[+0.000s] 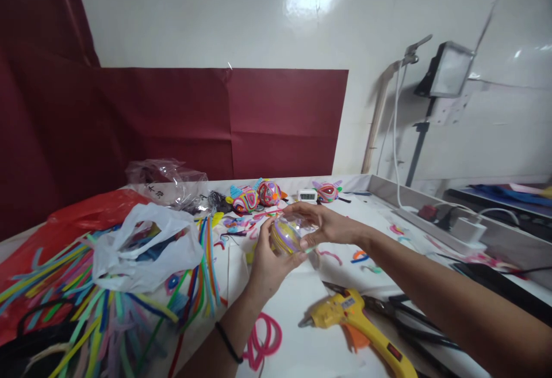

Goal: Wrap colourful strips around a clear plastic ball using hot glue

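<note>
Between my two hands, above the white table, is a clear plastic ball (pixel 288 236) partly covered with yellow and purple pipe cleaners. My left hand (pixel 269 260) cups its left and lower side, thumb along the bottom. My right hand (pixel 321 225) closes around the bare, see-through right side, fingers over the top and thumb below. Just below lies a yellow hot glue gun (pixel 356 317), its nozzle pointing left. A looped pink pipe cleaner (pixel 265 340) rests by my left wrist.
Loose pipe cleaners (pixel 103 320) and a white plastic bag (pixel 149 245) crowd the left. Several decorated balls (pixel 245 198) and a small digital clock (pixel 307 195) stand at the back. Dark-handled scissors (pixel 397 312) lie beside the glue gun. A power strip (pixel 461 243) runs along the right edge.
</note>
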The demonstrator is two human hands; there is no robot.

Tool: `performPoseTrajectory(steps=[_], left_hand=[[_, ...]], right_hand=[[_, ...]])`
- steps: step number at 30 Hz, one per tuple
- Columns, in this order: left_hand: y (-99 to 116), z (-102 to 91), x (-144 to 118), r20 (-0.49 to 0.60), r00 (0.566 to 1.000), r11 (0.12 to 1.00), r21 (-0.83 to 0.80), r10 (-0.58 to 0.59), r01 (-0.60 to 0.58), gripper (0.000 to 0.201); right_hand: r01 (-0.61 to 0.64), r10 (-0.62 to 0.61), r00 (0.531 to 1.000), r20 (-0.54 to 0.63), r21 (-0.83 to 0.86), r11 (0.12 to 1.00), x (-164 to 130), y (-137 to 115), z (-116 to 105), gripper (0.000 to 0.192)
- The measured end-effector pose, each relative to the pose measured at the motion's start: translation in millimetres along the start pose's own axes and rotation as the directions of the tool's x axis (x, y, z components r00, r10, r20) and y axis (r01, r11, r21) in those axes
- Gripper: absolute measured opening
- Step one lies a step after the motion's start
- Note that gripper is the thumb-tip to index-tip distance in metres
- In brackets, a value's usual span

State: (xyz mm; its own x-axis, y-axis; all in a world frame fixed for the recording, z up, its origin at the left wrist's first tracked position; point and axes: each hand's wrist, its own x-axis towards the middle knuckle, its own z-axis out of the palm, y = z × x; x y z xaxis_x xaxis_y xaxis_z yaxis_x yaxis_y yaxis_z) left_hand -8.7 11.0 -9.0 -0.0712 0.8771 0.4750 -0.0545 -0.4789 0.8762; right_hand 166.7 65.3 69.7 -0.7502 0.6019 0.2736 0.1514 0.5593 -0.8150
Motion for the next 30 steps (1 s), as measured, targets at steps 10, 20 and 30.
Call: performPoseTrajectory(steps=[10,20,30], left_hand=[[-4.3,-0.3,-0.1,-0.008,1.000,1.000,0.004,0.002,-0.002,0.085],[-4.3,-0.2,-2.0,-0.011,1.000,1.000,0.017,-0.021,0.021,0.086],[-4.1,-1.0,-1.8,0.001,1.000,0.999,0.032,-0.010,0.010,0.087]], right_hand=[[0.000,-0.001,1.000,0.014,0.056,0.998,-0.7,3.3,0.6,0.070],[-0.007,0.007,1.000,0.005,0.056,0.998,-1.8,3.2,1.3,0.068],[0.002,-0.002,1.000,0.004,0.072,0.997,-1.5,2.8,2.7,0.066]])
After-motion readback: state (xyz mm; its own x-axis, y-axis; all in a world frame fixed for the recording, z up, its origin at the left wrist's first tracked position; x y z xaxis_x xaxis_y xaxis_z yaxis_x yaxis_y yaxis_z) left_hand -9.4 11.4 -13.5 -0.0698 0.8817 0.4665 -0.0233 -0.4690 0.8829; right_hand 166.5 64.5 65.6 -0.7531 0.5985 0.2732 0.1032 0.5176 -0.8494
